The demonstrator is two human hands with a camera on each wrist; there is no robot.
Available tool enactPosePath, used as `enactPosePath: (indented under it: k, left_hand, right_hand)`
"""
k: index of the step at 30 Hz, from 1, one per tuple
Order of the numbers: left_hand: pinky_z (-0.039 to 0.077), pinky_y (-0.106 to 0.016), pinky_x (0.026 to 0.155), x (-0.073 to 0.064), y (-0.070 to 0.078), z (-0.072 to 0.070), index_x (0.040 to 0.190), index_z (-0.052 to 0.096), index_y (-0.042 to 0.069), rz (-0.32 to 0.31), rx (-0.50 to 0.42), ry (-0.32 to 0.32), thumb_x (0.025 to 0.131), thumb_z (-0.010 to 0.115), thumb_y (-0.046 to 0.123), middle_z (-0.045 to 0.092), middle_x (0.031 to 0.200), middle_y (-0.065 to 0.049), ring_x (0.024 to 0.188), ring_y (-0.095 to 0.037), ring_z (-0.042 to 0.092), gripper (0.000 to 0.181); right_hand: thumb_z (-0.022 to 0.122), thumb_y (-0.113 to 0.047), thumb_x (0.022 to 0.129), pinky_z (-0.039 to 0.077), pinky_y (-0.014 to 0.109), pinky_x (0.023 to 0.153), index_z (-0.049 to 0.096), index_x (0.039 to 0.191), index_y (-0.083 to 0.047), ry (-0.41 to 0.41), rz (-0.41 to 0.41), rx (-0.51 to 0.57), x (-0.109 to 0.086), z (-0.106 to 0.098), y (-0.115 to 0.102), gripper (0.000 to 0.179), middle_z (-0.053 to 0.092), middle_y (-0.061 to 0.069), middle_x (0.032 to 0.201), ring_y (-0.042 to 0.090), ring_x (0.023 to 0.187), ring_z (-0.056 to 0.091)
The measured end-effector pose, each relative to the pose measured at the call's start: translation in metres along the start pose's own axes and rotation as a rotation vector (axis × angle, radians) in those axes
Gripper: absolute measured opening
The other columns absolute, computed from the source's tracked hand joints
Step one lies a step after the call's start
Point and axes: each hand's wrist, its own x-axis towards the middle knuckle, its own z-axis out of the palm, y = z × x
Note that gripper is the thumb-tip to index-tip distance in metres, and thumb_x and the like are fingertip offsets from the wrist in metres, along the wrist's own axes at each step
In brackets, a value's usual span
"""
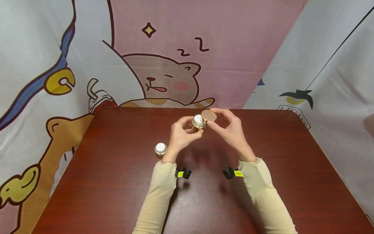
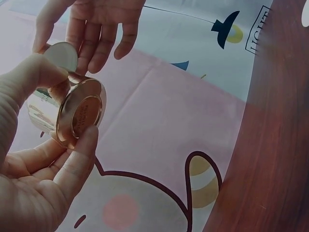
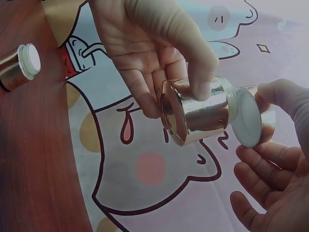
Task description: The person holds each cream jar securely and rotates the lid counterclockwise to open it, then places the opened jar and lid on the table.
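Observation:
Above the far middle of the table, my left hand [image 1: 182, 134] grips a shiny gold cosmetic jar [image 3: 205, 111] round its sides. The jar's white top [image 1: 198, 119] is uncovered, and its gold base [image 2: 86, 113] faces the left wrist camera. Between thumb and fingertips my right hand [image 1: 233, 131] pinches a round gold lid [image 1: 208, 115]. The lid is tilted beside the jar's mouth, its pale inside [image 3: 247, 118] turned towards the jar. Whether their rims touch, I cannot tell. A second gold jar [image 1: 161, 150] with a white top stands on the table, left of my left wrist.
The dark red-brown table [image 1: 117, 188] stretches under both forearms. Behind its far edge hangs a printed cloth [image 1: 233, 48] with a sleeping bear. Black wrist cameras [image 1: 184, 173] sit at the inner side of each sleeve.

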Motion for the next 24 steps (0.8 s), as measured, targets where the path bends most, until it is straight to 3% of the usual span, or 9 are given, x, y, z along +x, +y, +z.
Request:
enactPosePath:
  k: [3, 11, 20, 24]
  left_hand:
    - [0.061, -0.025, 0.076, 0.0, 0.0, -0.001, 0.112, 0.069, -0.01, 0.002, 0.005, 0.004, 0.071, 0.082, -0.005, 0.068, 0.098, -0.023, 0.082, -0.008, 0.059, 0.043]
    - [0.064, -0.038, 0.079, 0.0, 0.001, -0.002, 0.112, 0.069, -0.011, -0.006, 0.004, 0.009, 0.071, 0.082, -0.005, 0.069, 0.099, -0.024, 0.082, -0.008, 0.06, 0.043]
    - [0.062, -0.029, 0.077, 0.0, -0.001, -0.004, 0.11, 0.069, -0.011, 0.0, 0.015, 0.018, 0.071, 0.082, -0.004, 0.069, 0.097, -0.023, 0.081, -0.006, 0.059, 0.042]
    - [0.062, -0.028, 0.078, 0.0, -0.001, -0.007, 0.11, 0.069, -0.01, -0.003, 0.028, 0.028, 0.07, 0.083, -0.004, 0.069, 0.095, -0.023, 0.082, -0.015, 0.063, 0.043]
  right_hand:
    - [0.08, 0.004, 0.082, 0.045, 0.024, 0.089, 0.068, 0.124, 0.007, 0.005, 0.003, -0.007, 0.0, -0.001, 0.0, 0.043, 0.069, 0.023, 0.118, 0.0, 0.105, 0.057]
    - [0.081, 0.003, 0.081, 0.044, 0.021, 0.083, 0.069, 0.122, 0.007, 0.018, 0.013, -0.042, -0.003, -0.005, 0.003, 0.043, 0.07, 0.023, 0.116, -0.003, 0.101, 0.056]
    - [0.08, 0.005, 0.081, 0.044, 0.018, 0.086, 0.069, 0.121, 0.007, 0.038, -0.003, -0.031, -0.005, -0.011, 0.006, 0.041, 0.071, 0.024, 0.114, -0.006, 0.1, 0.058]
    - [0.08, 0.006, 0.081, 0.046, 0.015, 0.081, 0.069, 0.12, 0.008, 0.039, 0.005, -0.035, -0.007, -0.013, 0.007, 0.04, 0.071, 0.025, 0.111, -0.006, 0.096, 0.058]
